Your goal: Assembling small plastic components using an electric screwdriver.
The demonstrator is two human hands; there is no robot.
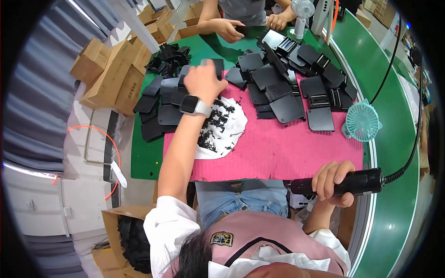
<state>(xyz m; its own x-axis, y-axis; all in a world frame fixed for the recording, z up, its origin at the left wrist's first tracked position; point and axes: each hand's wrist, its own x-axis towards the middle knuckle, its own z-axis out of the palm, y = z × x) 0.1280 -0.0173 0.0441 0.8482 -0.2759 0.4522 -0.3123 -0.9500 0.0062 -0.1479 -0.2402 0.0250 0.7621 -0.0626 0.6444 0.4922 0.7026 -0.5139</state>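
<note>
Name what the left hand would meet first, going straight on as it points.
Probably the black plate just ahead of the left hand; depth is unclear, so they may already touch.

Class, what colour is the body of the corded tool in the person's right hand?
The corded tool is black, seen best in the head view.
</note>
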